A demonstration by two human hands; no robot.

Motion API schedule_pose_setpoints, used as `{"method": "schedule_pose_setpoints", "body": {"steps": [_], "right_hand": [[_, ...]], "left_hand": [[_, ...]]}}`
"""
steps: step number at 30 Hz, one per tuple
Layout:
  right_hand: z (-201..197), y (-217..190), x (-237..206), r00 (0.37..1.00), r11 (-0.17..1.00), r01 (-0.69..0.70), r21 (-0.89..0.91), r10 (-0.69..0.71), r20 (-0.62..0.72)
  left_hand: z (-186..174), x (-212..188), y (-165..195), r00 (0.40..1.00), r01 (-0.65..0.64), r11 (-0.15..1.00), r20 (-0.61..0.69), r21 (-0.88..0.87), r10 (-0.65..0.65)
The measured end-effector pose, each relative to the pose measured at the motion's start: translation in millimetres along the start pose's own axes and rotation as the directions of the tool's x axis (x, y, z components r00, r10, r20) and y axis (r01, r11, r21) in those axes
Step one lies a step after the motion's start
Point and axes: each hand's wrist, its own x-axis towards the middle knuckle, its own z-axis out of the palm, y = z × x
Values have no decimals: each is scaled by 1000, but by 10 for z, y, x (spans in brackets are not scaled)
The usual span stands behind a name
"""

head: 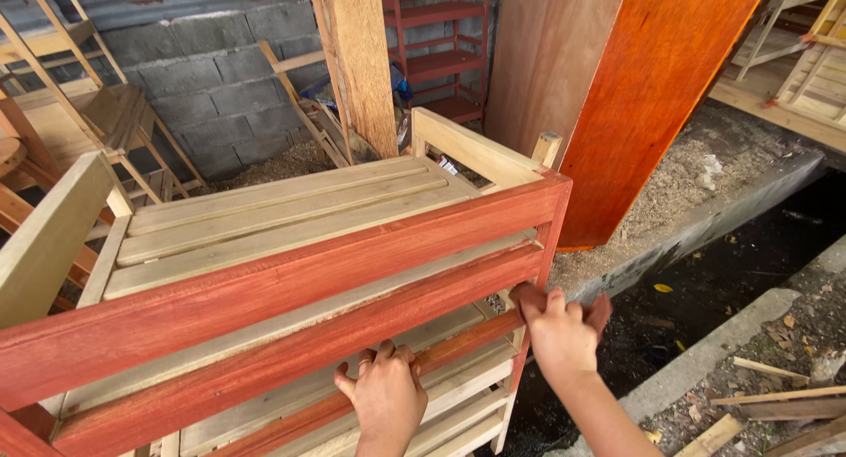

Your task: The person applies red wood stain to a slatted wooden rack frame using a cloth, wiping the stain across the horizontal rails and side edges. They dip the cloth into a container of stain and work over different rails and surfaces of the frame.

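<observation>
your right hand (561,334) is clenched around a reddish rag (531,296), pressing it against the red-stained corner post of the wooden slatted rack (291,245) lying on its side before you. your left hand (385,395) rests flat with loose fingers on a lower stained rail. an orange board (652,96) leans behind the rack.

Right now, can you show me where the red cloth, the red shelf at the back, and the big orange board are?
red cloth (531,296): head view, on its folded end left of the right hand.
red shelf (438,62): head view, middle tier.
orange board (652,96): head view, its broad face.
</observation>
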Motion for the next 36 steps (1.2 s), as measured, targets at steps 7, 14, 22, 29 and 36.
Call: {"method": "schedule_pose_setpoints", "body": {"steps": [7, 14, 22, 29, 36], "right_hand": [[59, 88, 83, 988, 992, 91, -92, -102, -117], [-65, -138, 219, 999, 985, 48, -165, -47, 12], [-400, -131, -6, 979, 996, -78, 42, 69, 192], [-383, -290, 138, 989, 993, -96, 62, 88, 118], [-397, -93, -7, 981, 983, -141, 117, 122, 150]], "left_hand": [[-41, 17, 3, 999, -4, 1000, 37, 6, 4], [-71, 47, 12, 998, -1, 1000, 63, 18, -1], [-87, 43, 38, 999, 9, 1000, 35, 2, -9], [-133, 101, 9, 991, 15, 999, 131, 50, -21], [-105, 85, 22, 995, 27, 999, 94, 17, -28]]}}
